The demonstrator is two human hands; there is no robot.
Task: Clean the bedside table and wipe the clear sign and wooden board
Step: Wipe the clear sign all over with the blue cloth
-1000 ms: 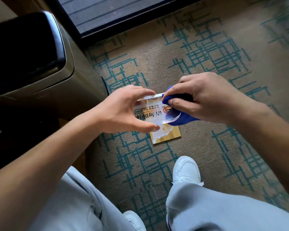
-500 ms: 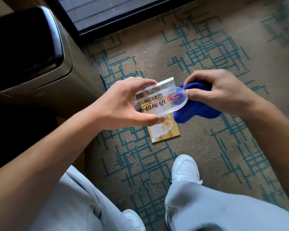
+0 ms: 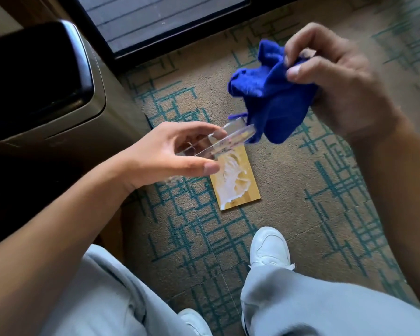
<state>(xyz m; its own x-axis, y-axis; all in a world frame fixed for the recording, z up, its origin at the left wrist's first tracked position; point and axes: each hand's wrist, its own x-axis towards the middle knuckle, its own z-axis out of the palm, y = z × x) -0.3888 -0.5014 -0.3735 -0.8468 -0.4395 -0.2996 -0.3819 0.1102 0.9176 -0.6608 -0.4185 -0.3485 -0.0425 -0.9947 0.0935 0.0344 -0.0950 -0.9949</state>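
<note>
right hand (image 3: 335, 76) lifted away, fingers bunching blue cloth (image 3: 269, 93); left hand (image 3: 165, 156) fingers pinching clear sign (image 3: 218, 141)

Both forearms are bare, with no sleeve in view, and the left hand (image 3: 170, 154) and right hand (image 3: 335, 71) wear no gloves. Loose pale grey trousers (image 3: 313, 309) fill the bottom of the frame. White sneakers (image 3: 269, 248) show below them, one at lower centre.
</note>
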